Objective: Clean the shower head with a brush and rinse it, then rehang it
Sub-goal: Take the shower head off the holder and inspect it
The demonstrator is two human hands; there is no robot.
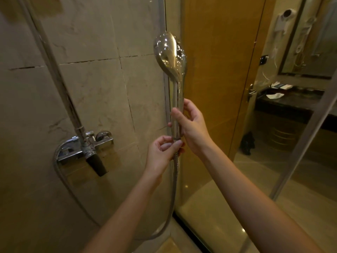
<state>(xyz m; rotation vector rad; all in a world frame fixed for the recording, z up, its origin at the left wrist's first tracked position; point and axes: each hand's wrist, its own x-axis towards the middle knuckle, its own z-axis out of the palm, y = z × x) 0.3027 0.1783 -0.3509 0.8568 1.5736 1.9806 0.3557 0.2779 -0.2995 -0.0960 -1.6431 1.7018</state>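
Note:
A chrome shower head (169, 53) stands upright in front of me, its shiny back toward me and its face turned to the right. My right hand (191, 126) is wrapped around the lower part of its handle. Just below, my left hand (164, 152) pinches the joint where the metal hose (174, 189) meets the handle. The hose loops down and left, back up to the chrome mixer tap (85, 148) on the tiled wall. No brush is in view.
A riser pipe (54, 73) climbs diagonally from the tap up the tiled wall. Glass shower panels (228, 179) stand to the right, with a wooden door (218, 70) behind them. A dark vanity counter (288, 101) and a mirror lie beyond.

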